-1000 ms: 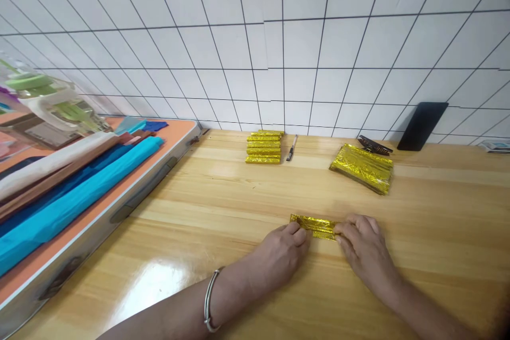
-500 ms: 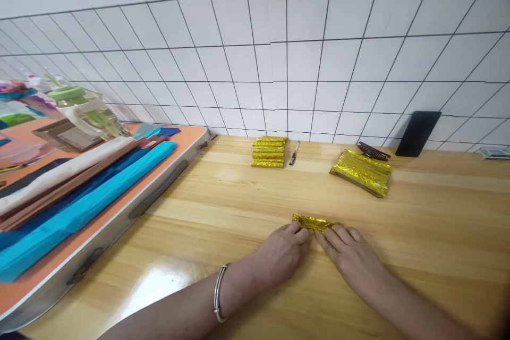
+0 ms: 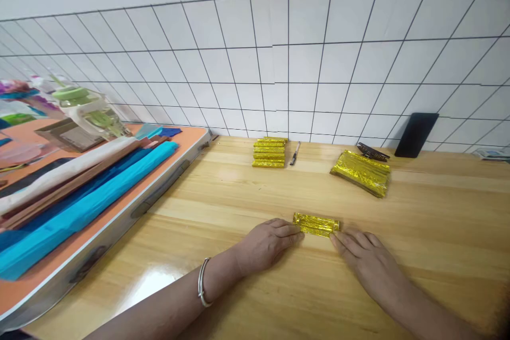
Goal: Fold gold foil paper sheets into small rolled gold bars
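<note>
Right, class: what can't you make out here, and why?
Head view:
Gold strip's near corners: hidden by fingertips of the left hand and right hand.
Sheet count of the flat gold stack: layers too thin to separate.
Label on the cardboard box: too blurred to read.
Pale item: cut off by right edge.

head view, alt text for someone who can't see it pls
A person's left hand and right hand touch opposite ends of a folded gold foil strip on a wooden table. Farther back lie a row of gold strips, a pen, a stack of gold sheets and a dark clip, with a black slab against the grid-patterned wall. Coloured bundles lie at left.
</note>
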`<action>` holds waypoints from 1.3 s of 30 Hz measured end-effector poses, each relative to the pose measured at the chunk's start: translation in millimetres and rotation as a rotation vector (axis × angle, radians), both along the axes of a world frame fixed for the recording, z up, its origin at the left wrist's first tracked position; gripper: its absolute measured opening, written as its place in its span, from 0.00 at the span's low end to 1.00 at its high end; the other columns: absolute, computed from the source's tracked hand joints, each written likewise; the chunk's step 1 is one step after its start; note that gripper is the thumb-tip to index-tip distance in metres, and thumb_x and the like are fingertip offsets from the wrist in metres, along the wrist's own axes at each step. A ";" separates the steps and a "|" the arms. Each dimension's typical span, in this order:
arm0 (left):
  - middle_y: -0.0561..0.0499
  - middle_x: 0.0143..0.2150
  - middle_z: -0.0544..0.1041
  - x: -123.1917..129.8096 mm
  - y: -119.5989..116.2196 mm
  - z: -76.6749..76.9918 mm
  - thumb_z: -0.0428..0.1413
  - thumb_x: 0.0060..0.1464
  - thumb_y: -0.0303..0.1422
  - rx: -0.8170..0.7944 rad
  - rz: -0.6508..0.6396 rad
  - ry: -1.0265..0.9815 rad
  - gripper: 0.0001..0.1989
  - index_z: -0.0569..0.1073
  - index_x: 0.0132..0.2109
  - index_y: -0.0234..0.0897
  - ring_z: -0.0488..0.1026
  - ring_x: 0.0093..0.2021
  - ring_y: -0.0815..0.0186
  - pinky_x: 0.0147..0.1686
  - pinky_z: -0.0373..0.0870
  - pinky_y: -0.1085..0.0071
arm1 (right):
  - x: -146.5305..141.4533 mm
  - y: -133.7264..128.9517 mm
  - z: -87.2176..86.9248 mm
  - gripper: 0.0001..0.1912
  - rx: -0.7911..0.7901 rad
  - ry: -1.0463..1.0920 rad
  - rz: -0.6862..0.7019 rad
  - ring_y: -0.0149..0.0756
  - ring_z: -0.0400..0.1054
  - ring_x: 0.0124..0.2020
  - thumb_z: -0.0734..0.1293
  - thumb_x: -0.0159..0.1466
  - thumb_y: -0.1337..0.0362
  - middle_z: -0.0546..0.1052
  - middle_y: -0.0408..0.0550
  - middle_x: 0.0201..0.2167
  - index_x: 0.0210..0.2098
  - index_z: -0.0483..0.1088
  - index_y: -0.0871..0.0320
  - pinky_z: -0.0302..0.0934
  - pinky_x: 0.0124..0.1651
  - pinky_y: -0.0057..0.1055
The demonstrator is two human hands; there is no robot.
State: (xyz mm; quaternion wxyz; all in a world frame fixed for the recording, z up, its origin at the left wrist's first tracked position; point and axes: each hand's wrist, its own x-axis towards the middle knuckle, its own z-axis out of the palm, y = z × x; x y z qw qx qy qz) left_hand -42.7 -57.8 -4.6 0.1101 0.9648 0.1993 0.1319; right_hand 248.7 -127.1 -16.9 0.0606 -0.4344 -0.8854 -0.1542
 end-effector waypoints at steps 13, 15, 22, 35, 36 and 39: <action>0.47 0.54 0.69 7.0 -8.5 13.0 0.43 0.61 0.32 0.004 0.083 0.087 0.22 0.55 0.62 0.39 0.66 0.52 0.61 0.52 0.62 0.63 | -9.1 -2.5 2.4 0.25 -0.018 -0.045 -0.040 0.43 0.63 0.47 0.57 0.59 0.76 0.73 0.52 0.48 0.55 0.63 0.60 0.57 0.48 0.41; 0.45 0.47 0.73 19.4 -16.2 13.4 0.44 0.61 0.34 0.059 0.151 0.146 0.23 0.55 0.62 0.37 0.68 0.48 0.59 0.46 0.65 0.63 | -21.1 -0.6 6.7 0.26 -0.028 -0.100 -0.053 0.44 0.64 0.43 0.57 0.58 0.76 0.74 0.53 0.41 0.56 0.62 0.61 0.58 0.46 0.43; 0.44 0.43 0.71 48.6 -26.6 17.5 0.45 0.59 0.30 0.179 0.216 0.300 0.14 0.67 0.51 0.34 0.66 0.42 0.59 0.33 0.62 0.65 | -54.5 4.6 13.2 0.26 0.003 -0.230 -0.125 0.46 0.64 0.36 0.58 0.57 0.74 0.72 0.54 0.34 0.55 0.64 0.62 0.59 0.41 0.45; 0.46 0.43 0.69 23.4 -24.1 15.1 0.45 0.60 0.32 0.088 0.245 0.237 0.10 0.70 0.44 0.36 0.65 0.45 0.60 0.43 0.61 0.62 | -12.5 -11.7 3.2 0.25 0.001 -0.156 -0.177 0.46 0.64 0.45 0.58 0.56 0.77 0.72 0.55 0.46 0.54 0.65 0.63 0.63 0.42 0.41; 0.46 0.44 0.69 20.4 -23.4 15.1 0.45 0.60 0.32 0.076 0.253 0.220 0.11 0.69 0.46 0.36 0.65 0.46 0.61 0.44 0.60 0.63 | -7.9 -13.2 2.6 0.25 0.011 -0.147 -0.184 0.46 0.64 0.46 0.59 0.56 0.78 0.73 0.54 0.46 0.53 0.65 0.62 0.63 0.42 0.40; 0.46 0.46 0.69 12.2 -20.5 15.3 0.46 0.60 0.32 0.042 0.290 0.169 0.15 0.65 0.53 0.38 0.64 0.48 0.61 0.47 0.60 0.63 | 3.0 -15.0 1.7 0.24 0.022 -0.121 -0.183 0.45 0.64 0.47 0.59 0.56 0.78 0.73 0.54 0.46 0.52 0.66 0.62 0.64 0.43 0.39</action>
